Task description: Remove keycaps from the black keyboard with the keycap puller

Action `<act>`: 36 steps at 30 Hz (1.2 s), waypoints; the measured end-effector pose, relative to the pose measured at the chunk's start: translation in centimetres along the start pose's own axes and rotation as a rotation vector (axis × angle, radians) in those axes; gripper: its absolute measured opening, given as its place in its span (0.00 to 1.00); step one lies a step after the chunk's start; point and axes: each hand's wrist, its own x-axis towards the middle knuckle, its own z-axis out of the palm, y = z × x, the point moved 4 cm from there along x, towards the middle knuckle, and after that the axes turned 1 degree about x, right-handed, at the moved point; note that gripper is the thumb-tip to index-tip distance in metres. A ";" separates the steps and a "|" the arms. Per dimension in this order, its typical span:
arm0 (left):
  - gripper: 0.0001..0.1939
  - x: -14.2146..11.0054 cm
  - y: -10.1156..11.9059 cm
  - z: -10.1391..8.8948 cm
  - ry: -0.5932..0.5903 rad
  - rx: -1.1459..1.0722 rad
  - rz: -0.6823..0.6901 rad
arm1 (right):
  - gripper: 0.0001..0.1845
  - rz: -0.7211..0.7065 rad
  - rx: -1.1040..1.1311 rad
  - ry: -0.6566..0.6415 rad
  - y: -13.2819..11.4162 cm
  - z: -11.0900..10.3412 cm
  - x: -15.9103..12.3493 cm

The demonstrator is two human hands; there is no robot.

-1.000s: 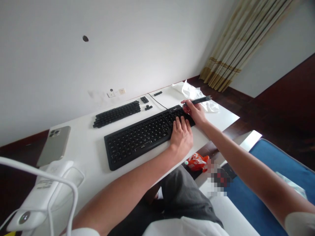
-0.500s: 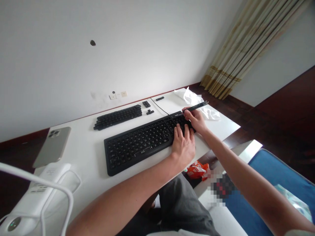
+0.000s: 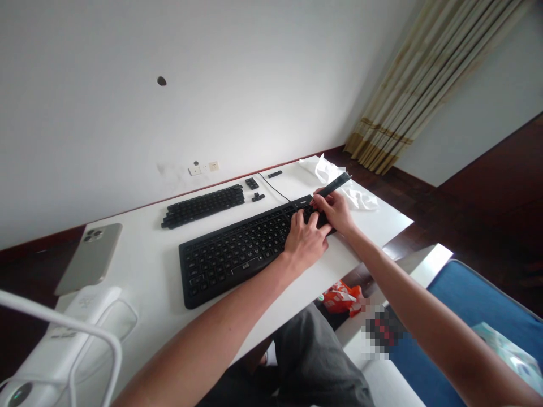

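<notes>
A black keyboard (image 3: 237, 249) with its keycaps off lies slanted across the white table, and its bare switches show. My left hand (image 3: 306, 240) rests over its right-hand part, the fingers apart and bent, their tips touching the key area. Just beyond it, my right hand (image 3: 333, 210) grips a slim black tool (image 3: 335, 185) tilted up to the right. The tool's lower end is at the keyboard's far right corner. I cannot make out its exact kind. Behind the keyboard lie a block of removed keycaps (image 3: 206, 206) and smaller keycap groups (image 3: 251, 183).
A phone (image 3: 91, 254) lies face down at the left, behind a white power strip (image 3: 63, 339) with a white cable. Crumpled white plastic (image 3: 358, 196) is at the table's right. Below are a red bag (image 3: 341, 298) and a blue seat (image 3: 475, 305).
My left hand has shifted slightly left and its fingers have bent more. The right hand has moved a little left, and the black tool now tilts more steeply.
</notes>
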 end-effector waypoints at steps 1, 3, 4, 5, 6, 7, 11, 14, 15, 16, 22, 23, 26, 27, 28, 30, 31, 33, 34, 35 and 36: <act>0.17 0.0 0.0 0.0 -0.004 -0.004 -0.005 | 0.23 0.005 0.001 -0.004 0.0 0.0 0.0; 0.17 0.0 -0.1 -0.1 -0.011 -0.018 -0.010 | 0.24 0.013 0.001 -0.009 0.0 0.1 -0.1; 0.16 0.1 -0.2 -0.1 -0.016 -0.031 -0.014 | 0.24 0.018 0.001 -0.008 0.0 0.1 -0.1; 0.16 0.1 -0.3 -0.2 -0.021 -0.047 -0.021 | 0.24 0.023 0.000 -0.004 0.0 0.1 -0.1; 0.16 0.2 -0.4 -0.2 -0.028 -0.064 -0.030 | 0.25 0.026 0.000 -0.002 0.0 0.1 -0.1; 0.16 0.3 -0.5 -0.1 -0.033 -0.081 -0.039 | 0.25 0.029 0.000 -0.004 0.0 0.1 -0.1; 0.17 0.4 -0.7 -0.1 -0.040 -0.116 -0.055 | 0.26 0.051 0.002 -0.031 0.0 0.3 -0.1; 0.16 0.4 -0.7 -0.1 -0.042 -0.115 -0.053 | 0.26 0.067 0.001 -0.033 -0.2 0.3 -0.1; 0.16 0.4 -0.7 -0.1 -0.043 -0.113 -0.054 | 0.27 0.067 -0.008 -0.033 -0.2 0.3 -0.1; 0.17 0.4 -0.7 -0.1 -0.044 -0.109 -0.054 | 0.27 0.065 -0.021 -0.034 -0.3 0.3 -0.1; 0.15 0.3 -0.3 -0.5 -0.036 -0.075 -0.035 | 0.26 0.048 -0.072 -0.072 -0.3 0.4 0.0; 0.15 0.2 -0.1 -0.5 -0.036 -0.055 -0.026 | 0.26 0.045 -0.081 -0.081 -0.3 0.4 0.1; 0.17 -0.2 0.7 -0.5 -0.023 0.034 -0.003 | 0.25 0.033 -0.118 -0.156 -0.7 0.1 0.4; 0.20 -0.3 1.0 -0.4 -0.018 0.059 -0.001 | 0.24 0.028 -0.141 -0.211 -1.0 0.1 0.4; 0.22 -0.4 1.2 -0.3 -0.020 0.077 -0.005 | 0.24 0.024 -0.175 -0.271 -1.3 0.0 0.5; 0.26 -0.4 1.5 0.1 -0.049 0.094 -0.013 | 0.22 0.022 -0.271 -0.367 -1.9 0.0 0.8; 0.27 -0.5 1.6 0.3 -0.070 0.099 -0.019 | 0.22 0.020 -0.324 -0.393 -2.3 -0.1 1.1; 0.28 -0.5 1.7 0.6 -0.106 0.114 -0.030 | 0.20 0.001 -0.405 -0.431 -3.0 -0.1 1.6; 0.28 -0.5 1.8 0.7 -0.117 0.123 -0.036 | 0.19 -0.015 -0.426 -0.458 -3.3 0.0 1.9; 0.29 -0.5 1.9 0.7 -0.126 0.130 -0.045 | 0.19 -0.032 -0.439 -0.488 -3.6 0.2 2.1; 0.29 -0.6 2.0 0.8 -0.133 0.136 -0.053 | 0.18 -0.047 -0.448 -0.516 -3.9 0.3 2.3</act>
